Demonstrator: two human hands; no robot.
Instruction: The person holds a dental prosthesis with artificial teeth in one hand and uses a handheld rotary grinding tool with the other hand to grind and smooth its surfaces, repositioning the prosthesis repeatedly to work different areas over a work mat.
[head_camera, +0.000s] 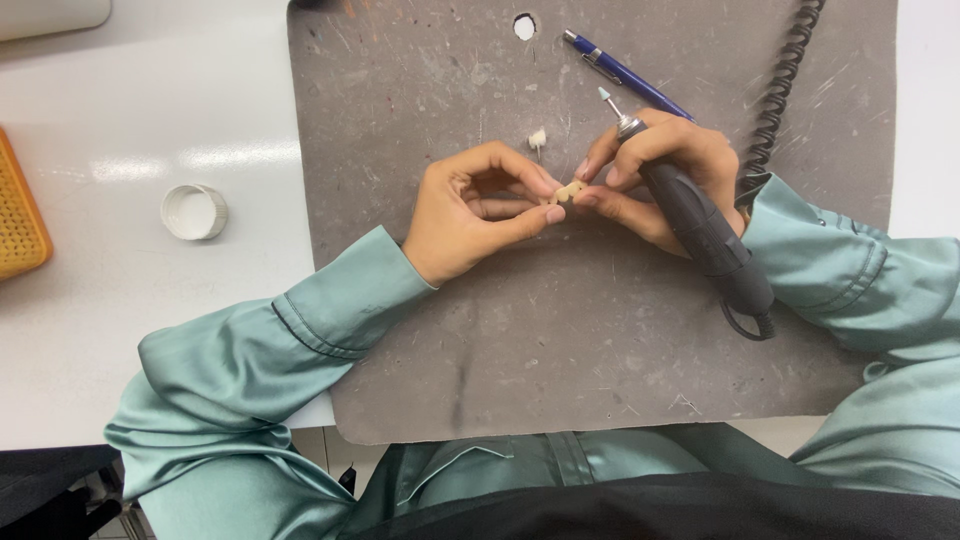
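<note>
Over a scuffed grey work mat (560, 330), my left hand (475, 210) pinches a small cream-coloured piece (570, 191) between thumb and forefinger. My right hand (655, 175) touches the same piece with its fingertips while gripping a black rotary handpiece (705, 235). The handpiece's pale conical tip (605, 95) points up and away from the piece. A black coiled cord (785, 70) runs from the handpiece toward the top of the mat. Both arms wear pale green satin sleeves.
A blue pen (625, 75) lies on the mat behind my right hand. A small white burr bit (538, 138) rests on the mat near my left fingers. A white round cap (194, 211) sits on the white table at left, with an orange tray (18, 215) at the far left edge.
</note>
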